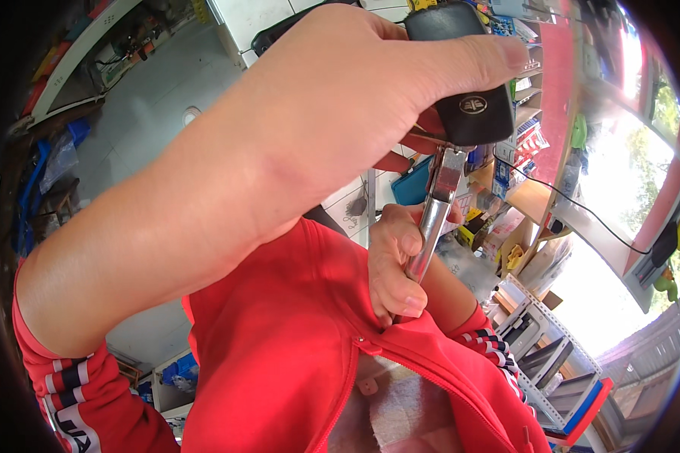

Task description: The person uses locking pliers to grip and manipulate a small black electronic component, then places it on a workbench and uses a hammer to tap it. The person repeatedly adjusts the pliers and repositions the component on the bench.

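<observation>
My left hand point(355, 98) reaches across the upper middle, its thumb and fingers closed on a black car key fob point(476, 124) with a round emblem. Below it, my right hand point(397, 264) is wrapped round the handles of silver pliers point(433, 219). The pliers point up, and their jaws meet the lower edge of the fob. What the jaws grip there is too small to make out. My left fingers are partly hidden behind the palm and the fob.
Behind the pliers is a white tiled worktop point(353, 215) with a teal flat object point(412, 183) on it. Shelves of packaged goods point(533, 143) stand at the right, near a black cable point(574, 200). A white metal rack point(555, 362) is lower right; grey floor point(155, 98) lies left.
</observation>
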### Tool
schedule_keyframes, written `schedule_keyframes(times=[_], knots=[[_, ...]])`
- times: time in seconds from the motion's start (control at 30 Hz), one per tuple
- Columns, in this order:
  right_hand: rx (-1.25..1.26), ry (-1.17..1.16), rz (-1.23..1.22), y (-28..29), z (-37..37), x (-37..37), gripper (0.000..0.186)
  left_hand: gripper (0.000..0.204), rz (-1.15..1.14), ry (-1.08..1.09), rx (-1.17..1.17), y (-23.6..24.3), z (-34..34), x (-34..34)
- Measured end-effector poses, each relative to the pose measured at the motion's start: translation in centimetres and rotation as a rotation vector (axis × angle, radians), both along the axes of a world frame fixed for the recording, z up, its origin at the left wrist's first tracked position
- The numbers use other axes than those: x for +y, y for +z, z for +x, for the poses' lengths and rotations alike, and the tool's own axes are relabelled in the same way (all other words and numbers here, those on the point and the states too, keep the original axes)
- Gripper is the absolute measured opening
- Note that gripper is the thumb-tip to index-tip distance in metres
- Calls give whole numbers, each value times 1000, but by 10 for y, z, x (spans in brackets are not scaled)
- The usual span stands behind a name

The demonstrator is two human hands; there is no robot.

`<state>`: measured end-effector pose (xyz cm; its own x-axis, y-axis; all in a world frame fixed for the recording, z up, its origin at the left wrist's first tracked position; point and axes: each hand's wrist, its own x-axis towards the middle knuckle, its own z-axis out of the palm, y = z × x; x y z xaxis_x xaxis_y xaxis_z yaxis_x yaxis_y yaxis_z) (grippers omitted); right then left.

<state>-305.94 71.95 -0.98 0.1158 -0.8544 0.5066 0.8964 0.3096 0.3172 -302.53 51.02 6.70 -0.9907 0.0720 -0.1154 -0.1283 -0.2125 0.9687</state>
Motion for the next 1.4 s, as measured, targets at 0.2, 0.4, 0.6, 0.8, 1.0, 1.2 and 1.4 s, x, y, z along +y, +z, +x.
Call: schedule_keyframes(times=[0.2, 0.4, 0.6, 0.8, 1.0, 1.2, 1.4], knots=[[292, -78, 339, 35, -13, -9, 91, 48, 251, 16, -300, 22, 9, -23], [869, 114, 1123, 101, -11, -1, 100, 54, 1095, 15, -259, -6, 32, -35], [870, 77, 1245, 118, 6, 0, 117, 51, 669, 414, -188, -32, 43, 21], [985, 88, 1036, 114, 10, 15, 118, 56, 734, 378, -228, -34, 49, 27], [1032, 59, 974, 115, 10, 21, 104, 58, 1097, 289, -90, -46, 50, 17], [1032, 28, 1012, 118, 14, 19, 104, 58, 978, 321, -135, -41, 51, 17], [1038, 69, 1047, 120, 14, 18, 100, 57, 782, 333, -169, -31, 50, 15]])
